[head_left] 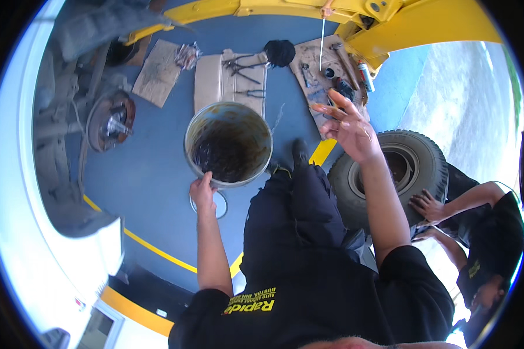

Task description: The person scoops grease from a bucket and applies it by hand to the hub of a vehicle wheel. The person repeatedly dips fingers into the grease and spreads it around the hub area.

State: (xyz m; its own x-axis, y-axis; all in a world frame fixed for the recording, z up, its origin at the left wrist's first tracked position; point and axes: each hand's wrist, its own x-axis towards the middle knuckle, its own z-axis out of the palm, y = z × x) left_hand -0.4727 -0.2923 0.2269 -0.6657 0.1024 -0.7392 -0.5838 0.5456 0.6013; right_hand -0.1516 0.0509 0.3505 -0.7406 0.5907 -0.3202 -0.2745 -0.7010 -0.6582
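My left hand [202,191] is closed on the near rim of a large round bucket [266,152], fingers over its edge. Dark grease [218,154] covers the bottom inside, and brownish smears streak the inner wall. My right hand [350,129] is raised to the right of the bucket, fingers bent and apart, with a brownish smear along the fingers. Nothing shows in its grasp. To the left, a wheel hub [115,123] with a protruding metal shaft sits on the vehicle's axle.
Pliers [244,68] lie on a pale panel [206,78]; several tools lie on cardboard [308,52] at the far right. A tyre [355,198] stands to my right, with a co-worker's hand [428,206] on it. Another person's hand [327,10] holds a rod [322,43] near the yellow frame [413,26].
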